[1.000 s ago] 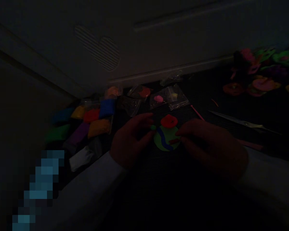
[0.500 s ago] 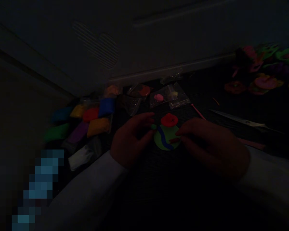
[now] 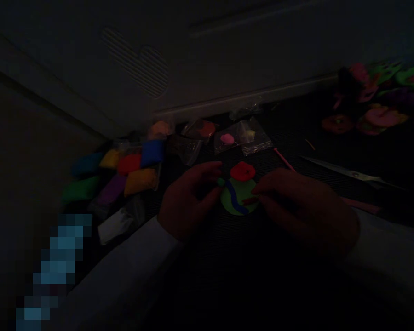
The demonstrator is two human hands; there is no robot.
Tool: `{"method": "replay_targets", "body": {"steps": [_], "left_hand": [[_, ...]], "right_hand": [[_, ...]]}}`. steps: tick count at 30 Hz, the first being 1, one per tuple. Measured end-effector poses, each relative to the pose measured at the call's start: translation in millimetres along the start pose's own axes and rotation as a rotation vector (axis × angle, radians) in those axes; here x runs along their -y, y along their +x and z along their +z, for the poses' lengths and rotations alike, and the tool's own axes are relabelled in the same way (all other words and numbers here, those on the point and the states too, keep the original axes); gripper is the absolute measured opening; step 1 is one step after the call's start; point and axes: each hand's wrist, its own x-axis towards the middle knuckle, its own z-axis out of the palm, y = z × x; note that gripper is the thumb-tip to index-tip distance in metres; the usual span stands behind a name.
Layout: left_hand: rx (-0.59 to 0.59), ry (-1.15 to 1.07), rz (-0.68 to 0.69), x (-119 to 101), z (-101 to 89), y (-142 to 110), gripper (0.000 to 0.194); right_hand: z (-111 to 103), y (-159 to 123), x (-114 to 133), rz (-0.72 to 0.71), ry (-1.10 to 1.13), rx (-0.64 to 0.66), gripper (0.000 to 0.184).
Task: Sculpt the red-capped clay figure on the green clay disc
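A round green clay disc [image 3: 227, 202] lies on the dark table, with a wavy blue clay strip [image 3: 233, 196] across it. Touching its far edge is a red clay piece [image 3: 242, 171] with a small dark mark. A small green lump [image 3: 221, 182] sits at the disc's left edge. My left hand [image 3: 189, 198] curves beside that lump, thumb and fingers apart. At the disc's right side, my right hand [image 3: 301, 209] has its fingertips closed at the end of a thin brownish-red clay strip [image 3: 249, 201], which rests over the disc. Dim light blurs the exact contact.
Coloured clay packs, such as a blue pack [image 3: 152, 153] and a white pack [image 3: 115, 226], lie at left. Small clear bags [image 3: 255, 140] lie behind the disc. Scissors [image 3: 355, 175] and a pink stick [image 3: 283, 158] are at right. Finished-looking clay figures [image 3: 381, 117] stand far right.
Both hands keep nearly the same place. The mark in the red piece now looks like a small cross. The brownish-red strip has barely shifted.
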Motion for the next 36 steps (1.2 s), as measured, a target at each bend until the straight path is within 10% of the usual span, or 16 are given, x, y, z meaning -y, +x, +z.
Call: {"method": "replay_targets", "body": {"steps": [36], "left_hand": [[-0.079,0.320,0.044,-10.2,1.1,3.2,0.054]], "right_hand": [[5.6,0.6,-2.7,0.027,-0.212,0.062,0.024]]}}
